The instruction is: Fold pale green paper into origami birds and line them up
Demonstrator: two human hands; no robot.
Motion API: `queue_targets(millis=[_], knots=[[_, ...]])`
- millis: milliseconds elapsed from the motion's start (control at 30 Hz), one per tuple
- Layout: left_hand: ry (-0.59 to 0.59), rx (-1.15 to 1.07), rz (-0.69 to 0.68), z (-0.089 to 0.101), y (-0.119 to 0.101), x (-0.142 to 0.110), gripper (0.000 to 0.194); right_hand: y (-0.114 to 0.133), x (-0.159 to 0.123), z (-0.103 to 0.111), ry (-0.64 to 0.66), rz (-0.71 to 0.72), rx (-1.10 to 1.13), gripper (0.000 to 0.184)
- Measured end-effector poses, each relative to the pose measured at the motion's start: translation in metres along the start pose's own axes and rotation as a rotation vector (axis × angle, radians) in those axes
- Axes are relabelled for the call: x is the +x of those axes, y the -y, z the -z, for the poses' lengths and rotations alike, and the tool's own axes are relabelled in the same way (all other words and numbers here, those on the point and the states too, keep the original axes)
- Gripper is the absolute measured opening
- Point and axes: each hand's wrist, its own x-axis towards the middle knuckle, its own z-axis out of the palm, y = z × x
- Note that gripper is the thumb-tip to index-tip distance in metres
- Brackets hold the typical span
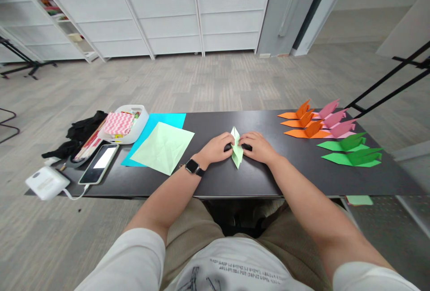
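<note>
A pale green paper [237, 153], folded into a long narrow shape with pointed ends, lies upright along my line of sight on the dark table. My left hand [218, 148] pinches its left edge, the fingers curled. On the opposite side my right hand [257, 146] grips the right edge with bent fingers. Both hands rest low on the tabletop, and their fingertips partly cover the middle of the folded paper. Left of my hands lies a creased pale green sheet [164, 147] on top of a blue sheet [174, 120].
At right stand rows of folded paper birds: orange [307, 132], pink [339, 130] and green [352, 158]. At left are a white basket [143, 120], a phone [99, 165], a white power bank [47, 183] and black cloth [85, 125]. The dark table [215, 185] ends close to my lap.
</note>
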Motion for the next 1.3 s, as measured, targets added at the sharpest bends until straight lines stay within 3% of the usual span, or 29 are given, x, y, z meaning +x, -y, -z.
queue_targets(millis=[300,500,1033,1300], knots=[[-0.004,0.222,0.147,-0.01,0.006,0.007,0.009,-0.003,0.006,-0.009,-0.055,-0.06,-0.055,0.012],[-0.017,0.203,0.186,-0.01,0.003,0.003,0.013,-0.002,0.004,-0.008,-0.07,-0.087,0.011,0.013],[-0.113,0.154,0.326,-0.022,0.006,0.007,0.016,0.001,0.006,-0.019,-0.126,-0.243,-0.097,0.018],[-0.156,0.187,0.299,-0.02,0.004,0.006,0.032,-0.002,0.006,-0.022,-0.189,-0.293,-0.142,0.024]])
